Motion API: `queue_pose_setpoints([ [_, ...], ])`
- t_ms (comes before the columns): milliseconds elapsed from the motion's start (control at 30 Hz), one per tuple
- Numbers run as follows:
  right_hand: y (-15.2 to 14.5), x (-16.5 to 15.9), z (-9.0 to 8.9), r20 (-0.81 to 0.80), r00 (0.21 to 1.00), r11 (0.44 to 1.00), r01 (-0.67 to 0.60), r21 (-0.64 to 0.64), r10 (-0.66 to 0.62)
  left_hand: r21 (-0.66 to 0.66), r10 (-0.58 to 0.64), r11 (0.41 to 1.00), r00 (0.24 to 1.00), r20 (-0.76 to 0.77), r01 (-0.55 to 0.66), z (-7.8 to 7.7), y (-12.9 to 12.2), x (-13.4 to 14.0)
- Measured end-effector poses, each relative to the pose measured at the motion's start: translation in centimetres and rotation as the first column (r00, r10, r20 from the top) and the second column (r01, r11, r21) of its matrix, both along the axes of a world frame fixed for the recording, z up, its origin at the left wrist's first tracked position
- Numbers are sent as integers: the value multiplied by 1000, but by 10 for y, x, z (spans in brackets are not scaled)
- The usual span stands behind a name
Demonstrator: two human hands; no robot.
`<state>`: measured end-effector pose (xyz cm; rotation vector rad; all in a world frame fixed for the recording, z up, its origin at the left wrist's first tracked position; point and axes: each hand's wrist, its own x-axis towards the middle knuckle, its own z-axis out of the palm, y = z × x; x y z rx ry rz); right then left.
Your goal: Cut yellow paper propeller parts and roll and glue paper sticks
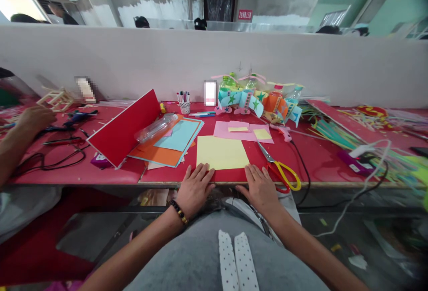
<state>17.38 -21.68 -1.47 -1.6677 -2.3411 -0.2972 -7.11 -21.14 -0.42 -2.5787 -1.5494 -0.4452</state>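
A sheet of pale yellow paper (221, 152) lies flat on the red table in front of me. My left hand (196, 188) rests at the table's front edge, fingers stretched out, their tips at the sheet's near left corner. At the near right corner lies my right hand (261, 188), its fingers also extended and flat. Just right of it are scissors (286, 174) with yellow and red handles, blades parted and pointing away. Pink paper (220, 129) with small yellow pieces on it sits behind the sheet.
Left stand a red board (125, 126), a clear plastic bottle (156, 129) and blue and orange papers (175, 136). Decorated bottles (247, 99) and a pen cup (184, 106) line the back. A pink glue gun (283, 131) trails its cord rightward. Another person's hand (36, 119) is far left.
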Motion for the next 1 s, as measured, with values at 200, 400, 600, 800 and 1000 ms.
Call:
queue_pose_setpoints([
  [200, 1, 5, -5, -2, 1000, 1000, 6, 25, -6, 26, -32, 999, 999, 33, 31, -4, 1, -9],
  [400, 0, 7, -9, -2, 1000, 999, 2, 36, -2, 23, -102, 995, 988, 115, 100, -8, -3, -24],
  [600, -4, 9, -10, -26, 1000, 999, -11, 34, 12, -16, -183, 982, 961, 207, 190, -9, -16, -27],
  [800, -21, 16, -11, -146, 987, 998, -55, 39, 60, 83, -226, 974, 931, 288, 211, -12, -10, -37],
  [1000, -47, 21, -2, -575, 818, 994, -51, -102, -17, 237, -352, 929, 873, 338, 283, -5, -11, -42],
])
